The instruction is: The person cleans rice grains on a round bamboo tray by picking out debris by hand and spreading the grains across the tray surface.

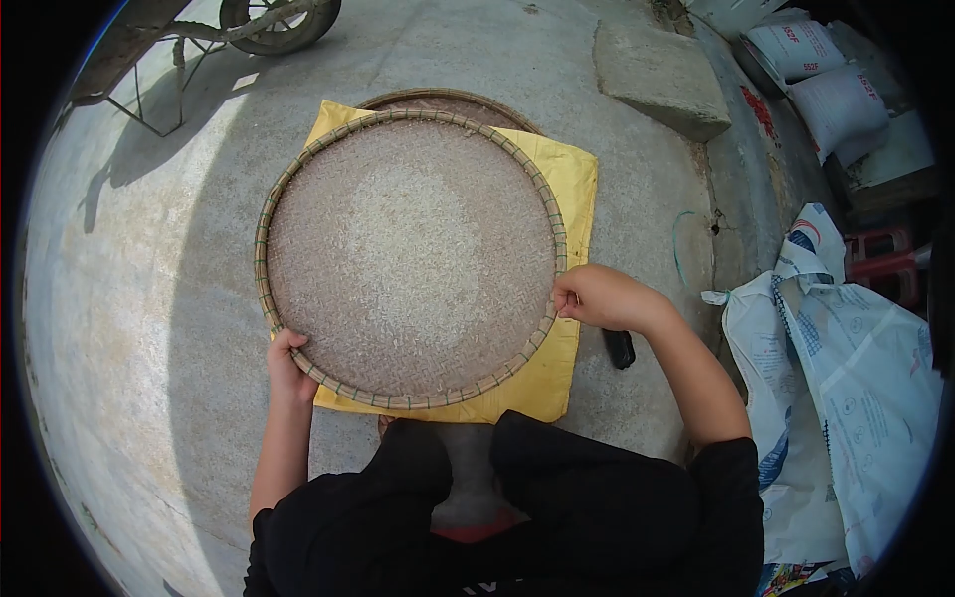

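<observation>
A large round woven bamboo winnowing tray (pixel 298 229) fills the middle of the view. Pale grains of rice (pixel 413 244) lie spread over it, thickest around its centre. At the lower left, my left hand (pixel 289 368) grips the tray's bound rim, thumb on top and the other fingers hidden underneath. My right hand (pixel 602 297) is at the right side of the rim, its fingers curled in a pinch. Whatever is between those fingertips is too small or hidden to make out. A yellow sheet or sack (pixel 567 189) lies beneath the tray.
Another round tray (pixel 497 102) shows behind the first. A dark object (pixel 619 348) lies on the concrete to the right. White sacks (pixel 865 398) and a red plastic stool (pixel 880 261) stand farther right. A wheel (pixel 282 22), a concrete block (pixel 662 80) and filled bags (pixel 836 104) are at the back.
</observation>
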{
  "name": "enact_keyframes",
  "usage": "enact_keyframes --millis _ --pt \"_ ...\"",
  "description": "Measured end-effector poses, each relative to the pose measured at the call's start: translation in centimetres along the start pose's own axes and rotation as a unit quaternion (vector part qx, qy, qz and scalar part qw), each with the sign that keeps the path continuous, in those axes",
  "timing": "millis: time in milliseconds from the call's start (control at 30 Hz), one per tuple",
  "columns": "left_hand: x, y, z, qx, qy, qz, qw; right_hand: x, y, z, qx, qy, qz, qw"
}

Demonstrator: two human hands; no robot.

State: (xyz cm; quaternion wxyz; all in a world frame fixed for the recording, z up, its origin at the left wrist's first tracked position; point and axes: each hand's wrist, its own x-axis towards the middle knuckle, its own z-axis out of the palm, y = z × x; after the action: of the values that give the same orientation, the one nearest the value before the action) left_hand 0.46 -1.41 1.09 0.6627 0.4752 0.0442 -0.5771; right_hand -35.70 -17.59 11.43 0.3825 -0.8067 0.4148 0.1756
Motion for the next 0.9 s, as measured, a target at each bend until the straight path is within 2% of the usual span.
enact_keyframes --millis 33,100,300,533,700,900 --pt "-0.2 0.0 0.1 0.0 0.007 0.003 1.0 -0.1 0.2 0.2 -0.001 0.0 0.0 1.0" --pt "-0.3 -0.2 0.2 0.0 0.002 0.012 1.0 0.1 0.0 0.5 0.005 0.117 -0.044 0.992" --pt "-0.1 0.2 0.4 0.008 0.005 0.023 1.0 2.1 -3.2 0.9 0.035 0.167 -0.128 0.977" --pt "0.1 0.4 0.5 0.0 0.007 -0.002 1.0 4.1 -4.6 2.5 0.048 0.131 -0.153 0.978" --pt "0.0 0.3 0.6 -0.003 0.0 -0.003 1.0 4.5 -4.3 4.0 0.032 0.028 -0.246 0.968" --pt "-0.1 0.3 0.6 -0.008 -0.012 -0.006 1.0 4.7 -4.4 5.0 -0.032 0.035 -0.226 0.973"
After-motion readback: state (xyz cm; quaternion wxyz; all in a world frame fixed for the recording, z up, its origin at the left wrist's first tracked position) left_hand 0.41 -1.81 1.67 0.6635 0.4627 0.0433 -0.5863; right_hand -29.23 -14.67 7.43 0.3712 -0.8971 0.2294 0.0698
